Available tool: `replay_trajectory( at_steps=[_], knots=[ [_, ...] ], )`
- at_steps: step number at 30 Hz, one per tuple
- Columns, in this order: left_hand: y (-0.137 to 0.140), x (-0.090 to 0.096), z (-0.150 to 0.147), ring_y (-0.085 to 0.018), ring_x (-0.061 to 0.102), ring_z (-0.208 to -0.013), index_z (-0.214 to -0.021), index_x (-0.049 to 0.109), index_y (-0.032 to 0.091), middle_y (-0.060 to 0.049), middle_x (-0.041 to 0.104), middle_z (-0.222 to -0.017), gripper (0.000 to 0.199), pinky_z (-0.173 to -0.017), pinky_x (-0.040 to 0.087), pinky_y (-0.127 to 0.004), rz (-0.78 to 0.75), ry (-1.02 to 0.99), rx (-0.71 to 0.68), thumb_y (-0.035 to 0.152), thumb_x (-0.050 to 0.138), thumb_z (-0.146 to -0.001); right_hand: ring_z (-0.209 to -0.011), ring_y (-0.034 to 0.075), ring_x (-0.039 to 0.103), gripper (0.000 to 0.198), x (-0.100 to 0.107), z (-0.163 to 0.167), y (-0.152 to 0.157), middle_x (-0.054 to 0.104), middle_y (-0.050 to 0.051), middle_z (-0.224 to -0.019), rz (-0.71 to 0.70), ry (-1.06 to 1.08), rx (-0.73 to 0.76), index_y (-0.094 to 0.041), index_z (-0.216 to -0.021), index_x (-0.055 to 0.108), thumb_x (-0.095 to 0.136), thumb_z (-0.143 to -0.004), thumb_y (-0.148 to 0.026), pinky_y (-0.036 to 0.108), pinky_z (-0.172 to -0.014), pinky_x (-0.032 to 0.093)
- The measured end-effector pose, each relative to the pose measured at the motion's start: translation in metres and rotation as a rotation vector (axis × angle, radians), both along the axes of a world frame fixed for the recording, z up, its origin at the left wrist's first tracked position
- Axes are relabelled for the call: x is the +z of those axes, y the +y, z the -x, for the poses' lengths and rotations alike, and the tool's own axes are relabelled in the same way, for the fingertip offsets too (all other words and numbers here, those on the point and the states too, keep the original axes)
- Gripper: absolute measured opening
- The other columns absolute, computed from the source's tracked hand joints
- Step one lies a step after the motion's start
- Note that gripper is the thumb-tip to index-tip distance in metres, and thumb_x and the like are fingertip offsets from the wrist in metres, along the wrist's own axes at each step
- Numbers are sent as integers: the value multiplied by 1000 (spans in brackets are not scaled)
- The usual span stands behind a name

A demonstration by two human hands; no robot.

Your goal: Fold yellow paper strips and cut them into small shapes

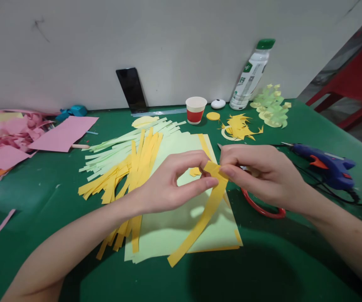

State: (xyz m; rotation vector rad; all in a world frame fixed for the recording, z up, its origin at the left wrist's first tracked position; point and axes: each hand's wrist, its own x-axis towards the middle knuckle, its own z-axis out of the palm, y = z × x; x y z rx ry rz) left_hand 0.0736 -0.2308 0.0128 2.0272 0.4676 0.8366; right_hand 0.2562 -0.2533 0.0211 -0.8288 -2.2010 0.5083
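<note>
Both hands hold a yellow paper strip (200, 222) over a stack of pale green paper (168, 235). My left hand (174, 180) curves its thumb and index finger round the strip's upper end. My right hand (262, 172) pinches the strip at a bend near that end, and the long tail hangs down to the left. Red-handled scissors (262, 209) show below and behind my right hand, which hides their middle; whether it touches them I cannot tell. Many cut yellow strips (145, 159) lie left of the stack, beside pale green strips (102, 153).
A blue glue gun (328, 165) with its cable lies at right. Along the back are a phone (132, 90), a paper cup (196, 111), a leaning bottle (252, 75), yellow cut-outs (240, 127) and a green paper piece (272, 107). Pink paper (64, 134) is at left.
</note>
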Motion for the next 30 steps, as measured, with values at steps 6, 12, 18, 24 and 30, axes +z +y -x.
replay_trajectory(
  at_steps=[6,12,18,24,30],
  knots=[
    [-1,2,2,-9,49,-66,-67,55,15,0,54,-70,20,-63,40,-22,80,-42,-54,18,48,-86,-49,8,29,31,0,1,-2,35,-4,-53,0,6,25,-19,-59,33,43,-88,-17,22,-45,26],
    [-1,2,-1,-9,48,-64,-65,53,15,1,50,-66,25,-62,39,-22,26,-19,6,19,43,-88,-48,8,30,28,-1,1,-1,36,-4,-53,5,13,-24,-19,-60,38,44,-88,-18,23,-45,25],
    [2,-2,-4,-10,49,-65,-68,53,14,-1,55,-68,13,-63,41,-23,-12,-47,79,18,56,-79,-48,8,31,26,-2,0,0,36,-4,-54,-29,-5,-37,-19,-61,37,44,-87,-15,24,-45,24],
    [1,2,-1,-11,50,-64,-65,54,14,-2,57,-68,16,-60,41,-25,29,8,70,20,55,-80,-49,9,33,26,-2,0,3,36,-4,-55,-48,-23,16,-20,-64,35,41,-89,-16,24,-46,27],
    [0,4,0,-10,50,-62,-62,54,15,-1,56,-65,23,-61,41,-23,34,-73,27,21,49,-84,-53,10,37,26,-2,1,1,39,-2,-59,44,1,38,-20,-67,38,33,-93,-19,25,-51,31]
  ],
)
